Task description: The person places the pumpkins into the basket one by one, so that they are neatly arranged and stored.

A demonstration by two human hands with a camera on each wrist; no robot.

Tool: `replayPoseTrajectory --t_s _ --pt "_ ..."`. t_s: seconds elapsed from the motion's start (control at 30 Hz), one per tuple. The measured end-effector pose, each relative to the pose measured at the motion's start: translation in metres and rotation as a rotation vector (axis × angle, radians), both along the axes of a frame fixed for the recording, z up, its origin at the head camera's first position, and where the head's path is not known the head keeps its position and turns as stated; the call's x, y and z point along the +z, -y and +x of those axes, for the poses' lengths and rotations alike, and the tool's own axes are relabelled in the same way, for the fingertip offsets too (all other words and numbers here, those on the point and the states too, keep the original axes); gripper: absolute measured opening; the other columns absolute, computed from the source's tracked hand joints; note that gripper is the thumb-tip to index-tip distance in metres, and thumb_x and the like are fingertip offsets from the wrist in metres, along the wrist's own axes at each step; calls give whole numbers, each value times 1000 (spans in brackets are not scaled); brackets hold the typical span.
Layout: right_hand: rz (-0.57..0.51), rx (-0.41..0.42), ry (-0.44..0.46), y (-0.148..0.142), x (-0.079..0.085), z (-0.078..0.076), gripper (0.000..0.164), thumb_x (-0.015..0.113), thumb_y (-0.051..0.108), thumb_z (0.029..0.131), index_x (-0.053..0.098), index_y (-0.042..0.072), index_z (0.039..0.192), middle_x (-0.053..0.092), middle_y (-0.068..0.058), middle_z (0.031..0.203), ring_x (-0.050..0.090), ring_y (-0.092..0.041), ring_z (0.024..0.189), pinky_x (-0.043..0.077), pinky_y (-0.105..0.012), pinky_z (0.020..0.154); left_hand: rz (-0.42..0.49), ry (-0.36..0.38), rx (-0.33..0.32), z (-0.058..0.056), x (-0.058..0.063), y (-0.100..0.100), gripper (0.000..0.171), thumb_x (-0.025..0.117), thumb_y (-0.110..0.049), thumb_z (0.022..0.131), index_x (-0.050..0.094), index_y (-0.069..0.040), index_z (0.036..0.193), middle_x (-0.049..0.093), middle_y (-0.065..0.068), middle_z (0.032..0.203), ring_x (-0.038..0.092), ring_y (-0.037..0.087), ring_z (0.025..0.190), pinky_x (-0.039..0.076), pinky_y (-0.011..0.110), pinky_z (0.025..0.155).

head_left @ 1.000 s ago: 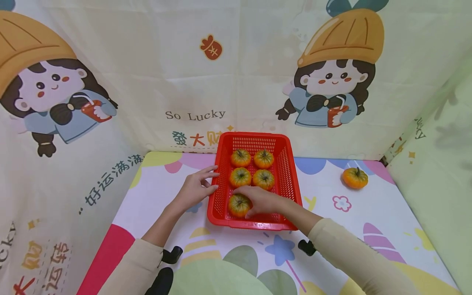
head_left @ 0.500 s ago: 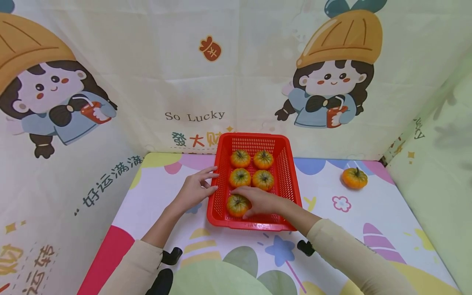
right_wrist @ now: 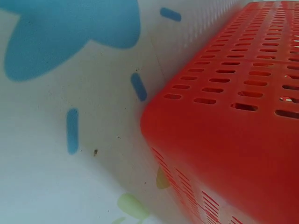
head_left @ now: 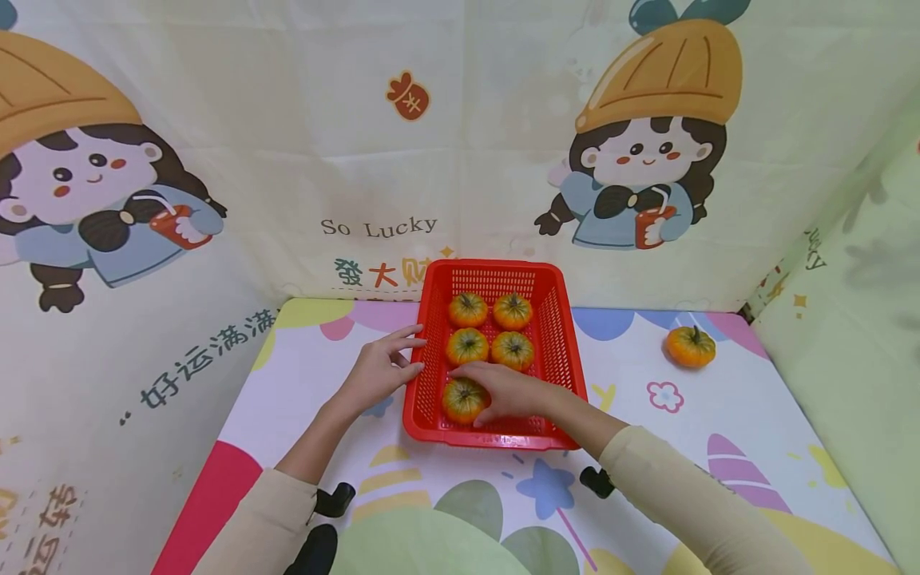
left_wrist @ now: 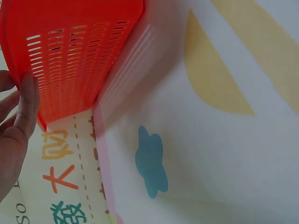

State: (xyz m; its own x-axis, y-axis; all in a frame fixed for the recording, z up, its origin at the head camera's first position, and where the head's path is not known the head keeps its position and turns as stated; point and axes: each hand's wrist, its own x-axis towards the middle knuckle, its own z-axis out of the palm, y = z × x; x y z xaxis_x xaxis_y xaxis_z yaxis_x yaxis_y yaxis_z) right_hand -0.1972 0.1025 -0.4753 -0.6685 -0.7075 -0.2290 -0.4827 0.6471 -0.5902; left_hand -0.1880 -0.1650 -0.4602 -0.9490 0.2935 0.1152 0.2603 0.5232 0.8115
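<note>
A red plastic basket (head_left: 496, 441) with slotted walls stands at the back middle of the table. My right hand (head_left: 509, 390) reaches in over its right side and grips a small orange-green pumpkin (head_left: 461, 402) at the front left of the basket. Several like it sit behind in two rows, among them a pumpkin (head_left: 513, 351) close to my fingers. My left hand (head_left: 377, 369) touches the basket's left rim with its fingers extended; in the left wrist view those fingers (left_wrist: 27, 105) lie against the red wall (left_wrist: 70, 60). The right wrist view shows only the basket's outside (right_wrist: 210, 140), not the hand.
Another small pumpkin (head_left: 691, 346) lies on the table to the right of the basket. A printed cloth (head_left: 496, 184) hangs right behind the basket, and more cloth closes off both sides. The table (head_left: 632, 447) has a colourful pattern.
The right hand and the pumpkin it grips have shifted very slightly to the left within the basket. The left hand stays at the rim.
</note>
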Motion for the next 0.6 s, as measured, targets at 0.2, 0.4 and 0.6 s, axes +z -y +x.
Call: replayPoseTrajectory --t_s 0.2,0.4,0.6 --pt "-7 5 2 -1 1 0 81 87 26 82 49 21 154 53 1 153 47 -25 144 49 -50 112 1 0 1 0 -1 0 43 77 -10 90 69 -2 132 56 5 153 67 14 75 59 20 68" --pt "-27 2 6 -2 0 0 81 87 27 82 49 20 153 54 1 152 48 -24 143 50 -49 111 -1 -2 1 0 -1 0 44 77 -10 90 69 -2 133 56 6 153 66 14 75 59 20 68" --pt "-58 -32 19 -9 9 1 82 88 25 81 49 20 153 54 2 152 49 -24 142 53 -48 107 1 4 4 1 0 0 44 77 -12 91 69 -2 133 56 5 154 67 15 75 59 21 69"
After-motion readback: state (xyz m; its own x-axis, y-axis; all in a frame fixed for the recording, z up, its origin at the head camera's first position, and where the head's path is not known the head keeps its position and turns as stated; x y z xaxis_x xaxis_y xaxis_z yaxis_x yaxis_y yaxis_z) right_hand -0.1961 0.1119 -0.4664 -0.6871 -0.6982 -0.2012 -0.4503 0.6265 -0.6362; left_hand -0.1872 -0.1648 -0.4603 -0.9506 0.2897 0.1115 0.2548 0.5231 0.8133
